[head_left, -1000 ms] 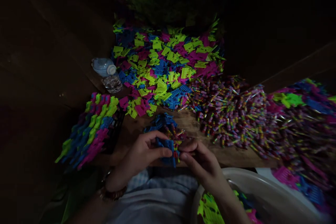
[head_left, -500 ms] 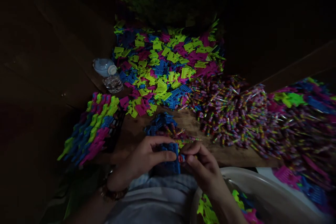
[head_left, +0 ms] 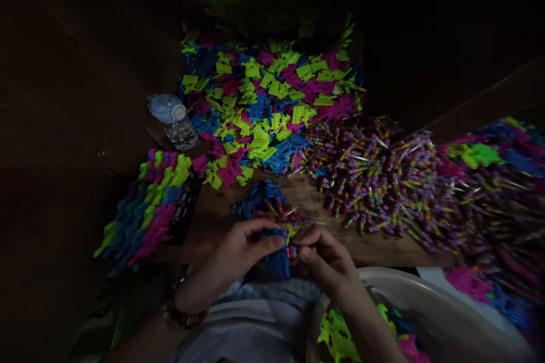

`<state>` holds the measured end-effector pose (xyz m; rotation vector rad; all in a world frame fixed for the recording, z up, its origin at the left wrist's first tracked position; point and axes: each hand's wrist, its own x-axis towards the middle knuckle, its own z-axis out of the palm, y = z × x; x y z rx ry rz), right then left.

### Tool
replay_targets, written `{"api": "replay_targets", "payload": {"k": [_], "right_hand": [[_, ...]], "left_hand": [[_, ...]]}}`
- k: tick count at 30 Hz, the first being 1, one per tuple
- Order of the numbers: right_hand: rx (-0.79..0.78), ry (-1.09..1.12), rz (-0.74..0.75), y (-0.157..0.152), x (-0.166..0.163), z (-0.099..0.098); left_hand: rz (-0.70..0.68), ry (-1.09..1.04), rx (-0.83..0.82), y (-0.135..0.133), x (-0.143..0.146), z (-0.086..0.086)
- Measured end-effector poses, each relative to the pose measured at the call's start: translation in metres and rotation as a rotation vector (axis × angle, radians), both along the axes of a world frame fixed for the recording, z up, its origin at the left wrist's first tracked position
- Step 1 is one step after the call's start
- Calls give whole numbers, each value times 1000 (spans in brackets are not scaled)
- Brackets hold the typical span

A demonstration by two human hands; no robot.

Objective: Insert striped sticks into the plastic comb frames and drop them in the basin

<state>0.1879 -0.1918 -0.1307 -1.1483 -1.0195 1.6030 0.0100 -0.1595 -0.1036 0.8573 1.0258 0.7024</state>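
Note:
My left hand (head_left: 240,250) is closed around a blue plastic piece (head_left: 280,262), its thumb lying over the top. My right hand (head_left: 330,256) pinches a small, brightly patterned tube (head_left: 292,252) against the right edge of that piece; the fingers partly hide it. Just beyond both hands, a few blue plastic pieces (head_left: 258,198) lie on the wooden board beside a small bunch of patterned tubes (head_left: 292,212).
Behind is a heap of yellow, pink and blue plastic pieces (head_left: 272,91). A big pile of patterned tubes (head_left: 383,181) covers the right. At left are a water bottle (head_left: 168,109) and stacked coloured pieces (head_left: 149,210). A pale basin (head_left: 430,295) holds more pieces.
Both hands keep nearly the same place and hold. The blue piece has turned slightly, and the right fingers have shifted a little on the tube. The view has tilted slightly down.

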Motion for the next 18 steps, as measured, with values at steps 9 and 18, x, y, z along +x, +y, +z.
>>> {"api": "replay_targets", "payload": {"k": [9,18], "right_hand": [[227,-212,-17,-6,-1,20],[201,-262,19,-11,3,1]], "left_hand": [[20,261,247,-4,5,11],[36,33,-57,-4,9,-1]]}}
